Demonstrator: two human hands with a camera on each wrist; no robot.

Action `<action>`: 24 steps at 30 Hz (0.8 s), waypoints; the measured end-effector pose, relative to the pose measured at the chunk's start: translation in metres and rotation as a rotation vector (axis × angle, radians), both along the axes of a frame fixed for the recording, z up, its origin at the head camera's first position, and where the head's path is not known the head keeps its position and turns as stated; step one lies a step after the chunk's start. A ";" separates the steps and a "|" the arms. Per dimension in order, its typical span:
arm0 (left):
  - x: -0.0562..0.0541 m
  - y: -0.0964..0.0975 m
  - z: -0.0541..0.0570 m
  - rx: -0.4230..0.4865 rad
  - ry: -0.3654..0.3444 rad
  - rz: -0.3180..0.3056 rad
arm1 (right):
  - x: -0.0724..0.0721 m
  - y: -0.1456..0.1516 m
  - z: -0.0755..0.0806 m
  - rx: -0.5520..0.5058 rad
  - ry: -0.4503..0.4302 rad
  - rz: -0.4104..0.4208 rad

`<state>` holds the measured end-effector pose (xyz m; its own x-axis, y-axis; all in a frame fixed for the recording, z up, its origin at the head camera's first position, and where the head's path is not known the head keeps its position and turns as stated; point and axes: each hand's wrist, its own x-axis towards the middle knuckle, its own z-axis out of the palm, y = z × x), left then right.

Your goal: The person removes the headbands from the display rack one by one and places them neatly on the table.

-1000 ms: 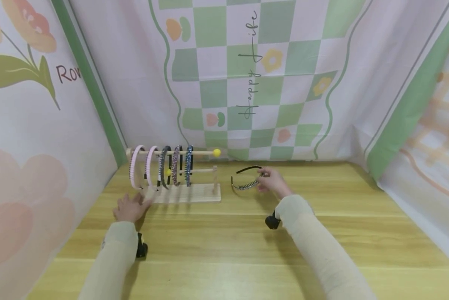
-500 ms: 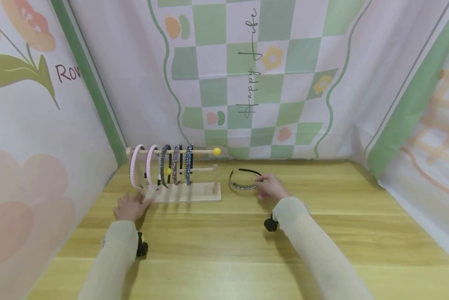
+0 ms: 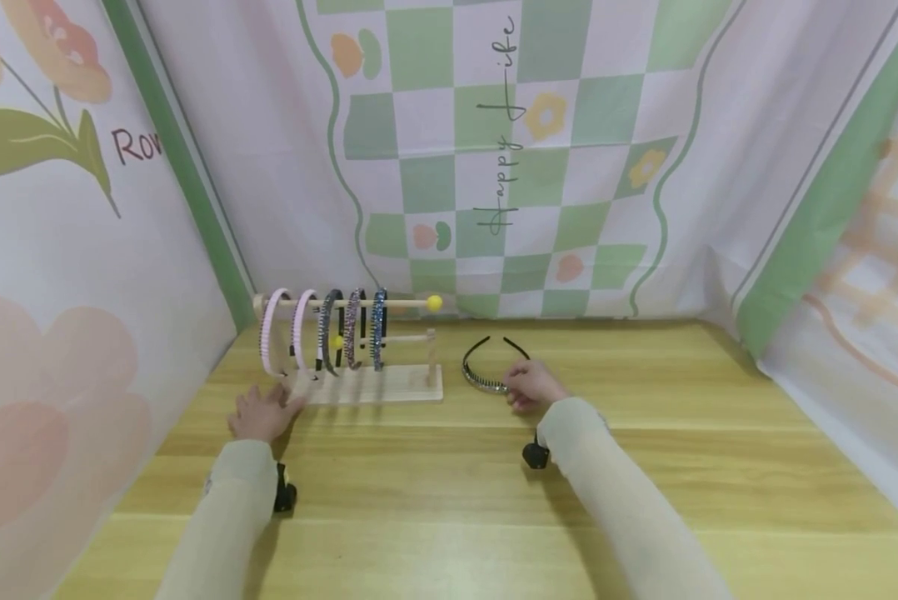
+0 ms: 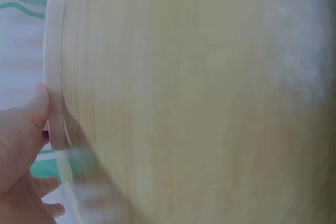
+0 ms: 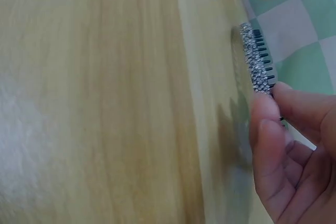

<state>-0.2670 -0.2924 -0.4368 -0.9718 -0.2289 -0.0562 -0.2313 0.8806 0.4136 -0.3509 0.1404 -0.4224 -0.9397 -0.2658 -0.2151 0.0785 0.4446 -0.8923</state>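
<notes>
Over on the left, toward the bench's (image 3: 434, 508) back left corner, nothing has shifted: the left hand (image 3: 260, 414) lies spread at the left end of the wooden rack (image 3: 389, 387), thumb touching its base, fingers not wrapped round it as far as I can see. The change is farther right. The silvery headband (image 3: 481, 382), beyond the rack's right end and near the bench's back edge, opened leftward a second ago; now both tips face that back edge. The right hand (image 3: 536, 386) has come slightly nearer, pinching the jewelled part between thumb and fingers. I'd judge the turning well along, the band still off the rack; whether it touches the bench I can't tell.

Counting across: two pink headbands (image 3: 266, 337), one dark headband (image 3: 324, 333), one purple glittery headband (image 3: 349, 335), one blue glittery headband (image 3: 377, 329), so five hanging; two yellow balls (image 3: 435, 303); one silvery headband held.
</notes>
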 end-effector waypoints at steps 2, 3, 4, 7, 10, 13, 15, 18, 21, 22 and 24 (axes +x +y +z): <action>0.000 0.000 -0.001 -0.003 0.000 0.000 | -0.002 0.002 -0.003 -0.018 0.008 0.026; -0.001 0.000 -0.001 -0.003 -0.001 0.001 | -0.003 0.002 -0.004 -0.017 0.008 0.028; -0.001 0.000 -0.001 -0.003 -0.001 0.002 | -0.003 0.003 -0.004 -0.010 0.013 0.034; -0.001 0.001 0.000 0.002 -0.005 0.007 | -0.003 0.002 -0.004 0.005 0.001 0.006; -0.001 0.002 0.000 0.006 -0.006 0.010 | -0.001 0.001 -0.002 0.041 -0.019 -0.034; -0.001 0.002 0.001 0.010 -0.008 0.011 | -0.001 0.001 0.000 0.062 -0.022 -0.033; -0.001 0.002 0.001 0.009 -0.010 0.012 | -0.001 0.002 0.000 0.071 -0.020 -0.031; -0.001 0.002 0.001 0.007 -0.015 0.015 | -0.001 0.004 0.001 0.068 -0.015 -0.023; -0.001 0.002 0.001 0.004 -0.021 0.016 | -0.003 0.005 0.002 0.034 -0.021 -0.025; 0.000 0.002 0.002 0.003 -0.024 0.017 | -0.003 0.006 0.003 0.020 -0.017 -0.022; 0.000 0.003 0.003 0.002 -0.026 0.018 | -0.004 0.007 0.005 0.000 0.003 -0.008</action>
<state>-0.2668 -0.2899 -0.4337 -0.9657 -0.2463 -0.0818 -0.2579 0.8755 0.4087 -0.3551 0.1471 -0.4172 -0.9426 -0.2579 -0.2121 0.0793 0.4439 -0.8925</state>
